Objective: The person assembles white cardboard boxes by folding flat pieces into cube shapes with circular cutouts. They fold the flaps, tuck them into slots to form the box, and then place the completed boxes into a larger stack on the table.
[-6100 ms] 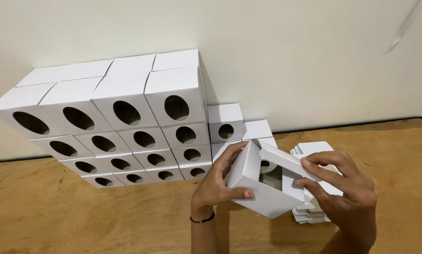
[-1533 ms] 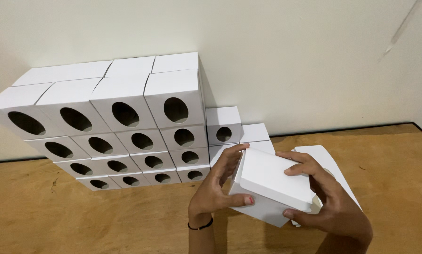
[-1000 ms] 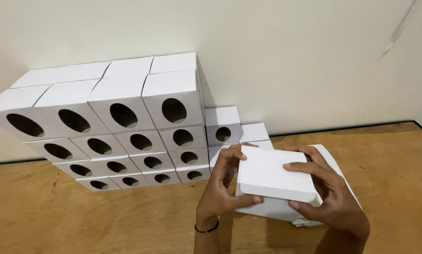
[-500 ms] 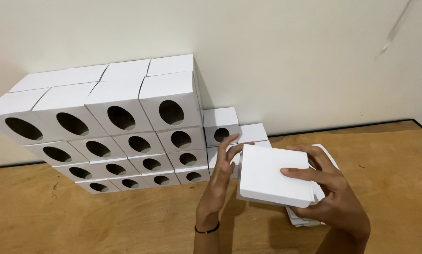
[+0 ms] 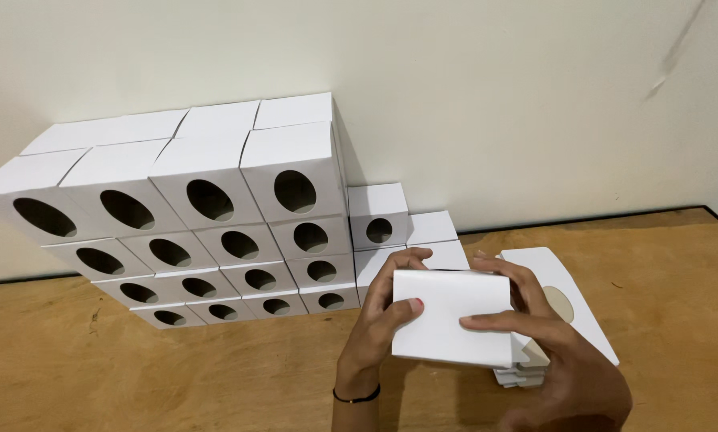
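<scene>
I hold a folded white cardboard box (image 5: 453, 324) between both hands above the wooden table (image 5: 135, 376). My left hand (image 5: 383, 316) grips its left side, thumb on the front face and fingers curled over the top edge. My right hand (image 5: 551, 352) lies across its right side with the fingers spread over the front. A plain closed face of the box is turned toward me. Under my right hand lies a pile of flat white box blanks (image 5: 559, 300), one showing a round cut-out.
A stack of several finished white boxes with oval holes (image 5: 215, 232) stands against the cream wall (image 5: 455, 96) at left. Lower boxes (image 5: 379, 216) step down beside it. The table's right edge is at the far right.
Six seconds ago the box was open and half folded. Since then it has been closed, turned so a plain face points at me, and tilted more upright.
</scene>
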